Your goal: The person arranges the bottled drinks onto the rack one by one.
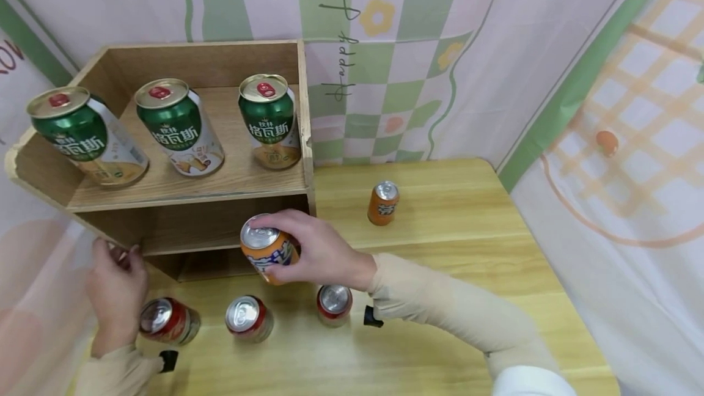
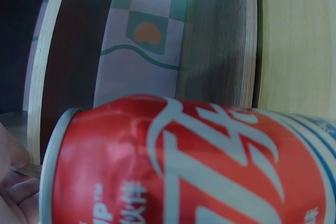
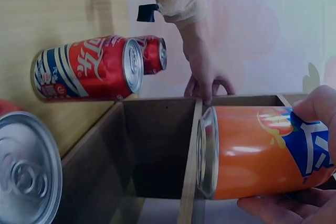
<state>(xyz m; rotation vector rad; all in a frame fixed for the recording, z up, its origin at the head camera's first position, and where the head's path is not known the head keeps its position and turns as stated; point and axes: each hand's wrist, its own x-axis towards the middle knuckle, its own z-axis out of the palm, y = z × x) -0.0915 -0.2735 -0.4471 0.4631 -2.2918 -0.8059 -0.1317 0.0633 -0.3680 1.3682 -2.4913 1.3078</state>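
Observation:
My right hand (image 1: 316, 249) holds an orange soda can (image 1: 269, 255) around its body, slightly tilted, in front of the middle compartment of a wooden shelf (image 1: 258, 185). In the right wrist view, the can's bottom rim is near the front edge of the middle board (image 3: 190, 166); whether they touch I cannot tell. My left hand (image 1: 117, 292) grips the shelf's left side at the middle board, its fingertips partly hidden. Below it stands a red cola can (image 1: 178, 322), which fills much of the left wrist view.
Two more red cans, one in the middle (image 1: 255, 326) and one at right (image 1: 332, 316), stand before the shelf. Three green-and-white cans (image 1: 178, 127) stand on the top level. Another orange can (image 1: 382, 206) is on the table right of the shelf. Patterned curtains (image 1: 407, 78) hang behind.

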